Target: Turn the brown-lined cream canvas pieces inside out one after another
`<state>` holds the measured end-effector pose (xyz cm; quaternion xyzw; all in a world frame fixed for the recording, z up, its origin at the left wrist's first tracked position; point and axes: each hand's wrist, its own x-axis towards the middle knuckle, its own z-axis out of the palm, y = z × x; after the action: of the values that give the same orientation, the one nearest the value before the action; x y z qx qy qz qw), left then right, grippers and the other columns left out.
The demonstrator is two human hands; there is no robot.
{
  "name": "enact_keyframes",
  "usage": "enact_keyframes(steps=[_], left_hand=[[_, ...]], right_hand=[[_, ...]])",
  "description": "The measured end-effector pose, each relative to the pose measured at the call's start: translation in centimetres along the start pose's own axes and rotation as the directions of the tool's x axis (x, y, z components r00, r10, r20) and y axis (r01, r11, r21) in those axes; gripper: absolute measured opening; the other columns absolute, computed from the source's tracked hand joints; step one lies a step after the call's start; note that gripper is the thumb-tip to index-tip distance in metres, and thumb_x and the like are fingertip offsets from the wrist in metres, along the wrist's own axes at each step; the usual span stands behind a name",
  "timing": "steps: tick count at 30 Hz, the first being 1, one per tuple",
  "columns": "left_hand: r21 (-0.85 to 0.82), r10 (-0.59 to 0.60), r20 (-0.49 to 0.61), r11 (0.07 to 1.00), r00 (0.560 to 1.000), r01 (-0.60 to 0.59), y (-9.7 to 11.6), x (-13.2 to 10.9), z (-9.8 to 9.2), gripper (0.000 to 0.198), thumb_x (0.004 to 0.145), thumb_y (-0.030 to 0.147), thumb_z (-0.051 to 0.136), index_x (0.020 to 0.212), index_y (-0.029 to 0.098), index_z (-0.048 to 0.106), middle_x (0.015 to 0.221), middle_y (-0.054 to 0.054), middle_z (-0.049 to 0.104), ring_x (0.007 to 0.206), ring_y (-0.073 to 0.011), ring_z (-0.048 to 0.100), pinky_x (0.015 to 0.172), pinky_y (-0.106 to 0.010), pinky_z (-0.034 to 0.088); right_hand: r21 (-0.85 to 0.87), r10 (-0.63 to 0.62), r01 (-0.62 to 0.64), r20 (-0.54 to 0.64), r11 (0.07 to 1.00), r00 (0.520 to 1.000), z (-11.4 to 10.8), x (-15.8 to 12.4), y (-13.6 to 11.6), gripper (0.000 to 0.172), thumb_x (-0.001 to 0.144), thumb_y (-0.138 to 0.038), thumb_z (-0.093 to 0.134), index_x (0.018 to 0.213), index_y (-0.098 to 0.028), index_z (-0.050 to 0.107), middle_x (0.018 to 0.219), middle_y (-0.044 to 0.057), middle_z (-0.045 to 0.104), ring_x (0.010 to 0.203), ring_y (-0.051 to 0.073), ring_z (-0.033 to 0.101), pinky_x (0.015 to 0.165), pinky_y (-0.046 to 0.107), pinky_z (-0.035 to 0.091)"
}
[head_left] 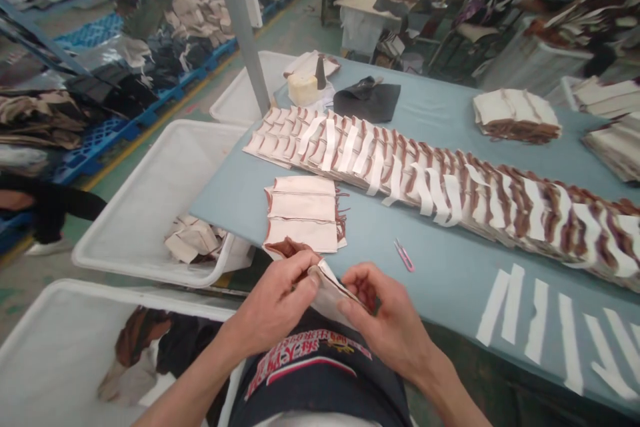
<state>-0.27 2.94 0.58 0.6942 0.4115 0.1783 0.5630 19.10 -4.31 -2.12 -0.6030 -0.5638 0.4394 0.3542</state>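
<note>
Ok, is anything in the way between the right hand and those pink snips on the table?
Nothing visible: only bare blue tabletop lies between the right hand, which is holding a pale fabric piece, and the pink thread snips.

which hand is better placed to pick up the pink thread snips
Probably right: the right hand sits nearer the pink thread snips on the blue table than the left hand; both pinch the fabric piece.

tub (150,200): smooth white plastic | tabletop (450,280): matt blue | panels (303,210): pale cloth
</note>
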Motion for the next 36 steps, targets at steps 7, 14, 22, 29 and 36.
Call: enact_keyframes(steps=[7,14,22,29,36], left_hand=[[0.105,0.040,-0.017,0.994,0.999,-0.038,2.3,-1.9,-0.1,0.025,0.096,0.030,0.043,0.077,0.020,0.057,0.071,0.000,0.057,0.068,-0.0165,0.051,0.062,-0.028,0.037],[0.150,0.087,-0.056,0.986,0.995,-0.078,2.1,-2.4,0.4,0.032,0.099,0.030,0.040,0.069,0.021,0.049,0.064,0.002,0.049,0.061,-0.0144,0.045,0.060,-0.028,0.034],[-0.079,0.062,-0.044,0.995,0.997,-0.065,0.3,-1.9,0.9,0.028,0.089,0.035,0.058,0.067,0.017,0.054,0.066,0.003,0.047,0.064,-0.0121,0.042,0.059,-0.024,0.034],[-0.022,0.101,0.041,0.995,0.994,-0.100,0.7,-2.0,0.6,0.030,0.094,0.031,0.056,0.068,0.016,0.055,0.064,0.004,0.044,0.061,-0.0101,0.038,0.057,-0.023,0.031],[0.137,0.133,-0.007,0.982,0.991,-0.131,0.4,-2.5,1.2,0.023,0.092,0.022,0.049,0.071,0.015,0.059,0.067,0.003,0.049,0.064,-0.0120,0.044,0.062,-0.025,0.034]], right_hand=[[0.465,0.017,-0.148,0.274,0.873,0.962,0.5,2.0,-1.9,0.056,0.084,-0.073,0.067,0.079,-0.021,0.048,0.069,-0.005,0.044,0.063,0.011,0.037,0.057,0.023,0.033],[0.500,0.047,-0.213,0.324,0.840,0.945,0.7,1.2,-1.5,0.057,0.086,-0.075,0.065,0.079,-0.022,0.046,0.065,-0.008,0.037,0.057,0.009,0.029,0.051,0.022,0.027],[0.340,0.047,-0.089,0.130,0.936,0.990,1.6,-0.3,-2.4,0.038,0.095,-0.052,0.062,0.078,-0.022,0.047,0.063,-0.007,0.044,0.056,0.010,0.038,0.052,0.023,0.031],[0.290,0.082,-0.099,0.069,0.952,0.994,1.7,-1.5,-1.8,0.033,0.098,-0.047,0.058,0.079,-0.022,0.048,0.063,-0.007,0.043,0.056,0.010,0.040,0.051,0.022,0.032],[0.023,-0.131,0.133,-0.060,0.991,0.990,1.6,-1.6,-1.0,0.023,0.102,-0.036,0.057,0.084,-0.021,0.055,0.062,-0.006,0.052,0.052,0.011,0.048,0.049,0.022,0.037]])
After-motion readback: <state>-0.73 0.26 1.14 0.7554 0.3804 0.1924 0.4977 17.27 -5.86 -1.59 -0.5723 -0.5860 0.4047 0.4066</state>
